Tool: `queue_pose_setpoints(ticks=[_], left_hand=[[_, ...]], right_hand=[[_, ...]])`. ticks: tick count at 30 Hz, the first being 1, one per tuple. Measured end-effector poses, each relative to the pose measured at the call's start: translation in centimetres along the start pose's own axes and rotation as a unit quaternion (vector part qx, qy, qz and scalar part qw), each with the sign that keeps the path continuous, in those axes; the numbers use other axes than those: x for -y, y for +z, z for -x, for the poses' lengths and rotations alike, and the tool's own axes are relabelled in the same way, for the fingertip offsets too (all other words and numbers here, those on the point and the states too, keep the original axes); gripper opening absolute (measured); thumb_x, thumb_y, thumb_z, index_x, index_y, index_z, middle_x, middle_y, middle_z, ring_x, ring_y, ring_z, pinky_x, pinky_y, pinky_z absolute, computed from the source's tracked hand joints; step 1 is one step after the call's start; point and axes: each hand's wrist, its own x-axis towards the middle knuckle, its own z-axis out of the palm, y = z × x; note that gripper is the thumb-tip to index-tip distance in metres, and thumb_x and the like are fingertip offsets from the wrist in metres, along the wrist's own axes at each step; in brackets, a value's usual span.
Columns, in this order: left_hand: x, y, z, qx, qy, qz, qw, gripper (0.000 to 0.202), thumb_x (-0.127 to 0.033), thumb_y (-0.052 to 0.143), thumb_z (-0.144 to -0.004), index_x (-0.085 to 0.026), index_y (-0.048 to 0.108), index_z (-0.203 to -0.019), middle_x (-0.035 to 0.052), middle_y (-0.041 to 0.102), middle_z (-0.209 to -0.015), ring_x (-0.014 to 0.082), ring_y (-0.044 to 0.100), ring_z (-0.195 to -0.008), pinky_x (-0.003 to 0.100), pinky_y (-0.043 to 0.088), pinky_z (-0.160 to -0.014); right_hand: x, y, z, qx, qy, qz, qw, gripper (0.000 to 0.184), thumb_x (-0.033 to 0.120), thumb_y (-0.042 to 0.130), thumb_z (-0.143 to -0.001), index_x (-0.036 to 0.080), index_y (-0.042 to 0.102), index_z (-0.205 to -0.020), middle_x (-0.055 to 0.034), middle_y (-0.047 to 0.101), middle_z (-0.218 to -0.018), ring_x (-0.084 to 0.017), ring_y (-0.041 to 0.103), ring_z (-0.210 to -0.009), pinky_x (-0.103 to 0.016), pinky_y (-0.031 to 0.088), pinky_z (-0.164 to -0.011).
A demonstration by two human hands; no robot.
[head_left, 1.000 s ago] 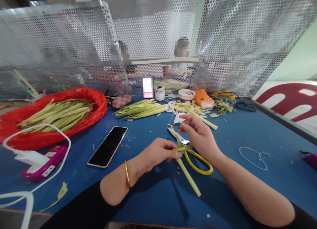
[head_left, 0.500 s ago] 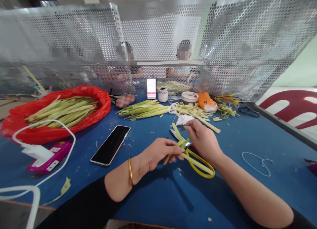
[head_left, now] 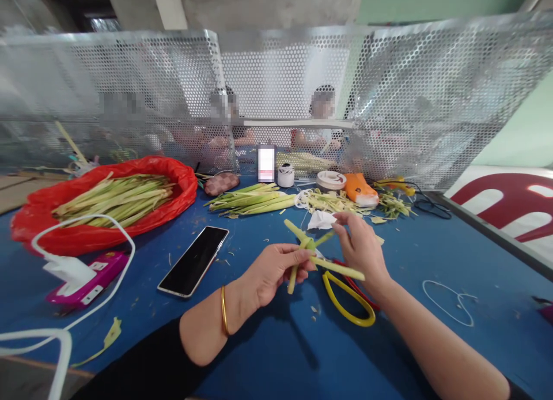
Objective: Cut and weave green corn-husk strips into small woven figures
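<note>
My left hand [head_left: 283, 267] pinches a small woven knot of pale green leaf strips [head_left: 309, 245] between thumb and fingers, the strip ends sticking out several ways. My right hand [head_left: 360, 244] is closed at the tip of one strip that runs up and right from the knot. Below the hands, on the blue table, lie scissors [head_left: 349, 301] with one yellow and one red handle loop; their blades are mostly hidden by the strips and my right hand. Just beyond my right fingertips is a crumpled white tissue [head_left: 322, 219].
A red plastic bag [head_left: 190, 187] of long leaves [head_left: 116, 198] stands left, behind a purple power strip [head_left: 88, 279] and a black phone [head_left: 193, 261]. Leaf bundles [head_left: 254, 201], a tape roll [head_left: 330, 180] and an orange packet [head_left: 359, 188] line the back, before a perforated metal screen [head_left: 285, 71].
My left hand has turned the knot and shifted it slightly left, off the scissors. My right hand has moved a little right, drawing the strip's end outward. The view has tilted up slightly.
</note>
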Motion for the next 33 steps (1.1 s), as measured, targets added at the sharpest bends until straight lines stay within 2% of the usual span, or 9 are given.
queue_pose_setpoints(ticks=[2,3,6,8,10,15,20,27,33], left_hand=[[-0.1,-0.2,-0.3,-0.056,0.03,0.043,0.997,0.032,-0.036,0.085,-0.059,-0.012,0.073,-0.077,0.0028,0.068,-0.065,0.0081,0.059,-0.054,0.019,0.046,-0.057],[-0.2,-0.2,-0.4,-0.081,0.045,0.058,0.994,0.033,-0.037,0.084,-0.06,-0.012,0.073,-0.079,0.0033,0.069,-0.067,0.0089,0.061,-0.057,0.02,0.047,-0.06],[-0.2,-0.3,-0.4,-0.108,0.078,0.082,0.988,0.034,-0.036,0.084,-0.061,-0.012,0.073,-0.082,0.0052,0.07,-0.072,0.0115,0.064,-0.067,0.022,0.049,-0.069],[-0.1,-0.2,-0.2,-0.094,0.09,0.094,0.987,0.032,-0.033,0.085,-0.059,-0.011,0.072,-0.079,0.0052,0.07,-0.071,0.0124,0.064,-0.068,0.023,0.049,-0.071],[0.2,0.1,-0.1,-0.066,0.095,0.1,0.988,0.029,-0.031,0.085,-0.059,-0.011,0.071,-0.075,0.0057,0.07,-0.072,0.0136,0.064,-0.068,0.025,0.049,-0.07],[0.7,0.6,0.0,-0.001,0.106,0.066,0.992,0.024,-0.023,0.079,-0.064,-0.011,0.074,-0.085,0.0079,0.072,-0.081,0.0135,0.062,-0.073,0.022,0.045,-0.065],[0.8,0.4,-0.2,0.008,0.127,0.04,0.991,0.019,-0.023,0.072,-0.071,-0.01,0.074,-0.085,0.0089,0.072,-0.081,0.0137,0.062,-0.073,0.022,0.044,-0.067],[0.0,0.0,-0.1,-0.04,0.102,0.093,0.99,0.016,-0.023,0.077,-0.067,-0.01,0.073,-0.076,0.0093,0.072,-0.077,0.0145,0.063,-0.07,0.025,0.048,-0.07],[-0.3,0.1,0.0,-0.082,0.1,0.122,0.984,0.012,-0.018,0.077,-0.066,-0.011,0.073,-0.074,0.0105,0.073,-0.078,0.0151,0.065,-0.077,0.022,0.048,-0.069]], right_hand=[[0.3,0.2,0.4,-0.021,0.023,-0.026,0.999,0.023,0.037,0.044,-0.089,0.019,0.058,-0.094,-0.0112,0.067,-0.098,-0.028,0.059,-0.093,-0.037,0.042,-0.08],[0.6,0.4,0.8,-0.012,0.046,-0.053,0.997,0.021,0.037,0.047,-0.087,0.02,0.059,-0.088,-0.0092,0.067,-0.092,-0.026,0.06,-0.088,-0.036,0.043,-0.078],[2.3,1.0,2.3,0.152,0.131,-0.2,0.959,0.025,0.039,0.054,-0.082,0.018,0.061,-0.07,-0.0029,0.063,-0.065,-0.02,0.058,-0.065,-0.03,0.044,-0.065],[3.7,1.4,3.3,0.241,0.129,-0.315,0.909,0.026,0.038,0.056,-0.082,0.017,0.065,-0.072,-0.0041,0.066,-0.072,-0.02,0.06,-0.073,-0.029,0.046,-0.069],[4.9,1.7,4.1,0.257,0.131,-0.359,0.887,0.026,0.041,0.061,-0.08,0.016,0.07,-0.081,-0.0059,0.069,-0.085,-0.022,0.061,-0.081,-0.029,0.046,-0.073],[5.7,2.0,4.5,0.206,0.179,-0.354,0.895,0.033,0.047,0.063,-0.077,0.016,0.067,-0.067,-0.005,0.065,-0.072,-0.02,0.057,-0.071,-0.03,0.045,-0.067],[5.3,1.4,4.4,0.223,0.143,-0.367,0.892,0.03,0.042,0.06,-0.081,0.017,0.065,-0.066,-0.003,0.06,-0.071,-0.02,0.054,-0.075,-0.03,0.043,-0.071],[5.8,0.8,4.5,0.283,0.021,-0.343,0.895,0.022,0.022,0.056,-0.086,0.019,0.06,-0.064,-0.0036,0.059,-0.09,-0.019,0.053,-0.091,-0.03,0.04,-0.086],[6.4,0.2,4.5,0.337,0.004,-0.334,0.881,0.025,0.018,0.056,-0.088,0.018,0.056,-0.063,-0.0015,0.057,-0.083,-0.015,0.054,-0.081,-0.026,0.043,-0.075]])
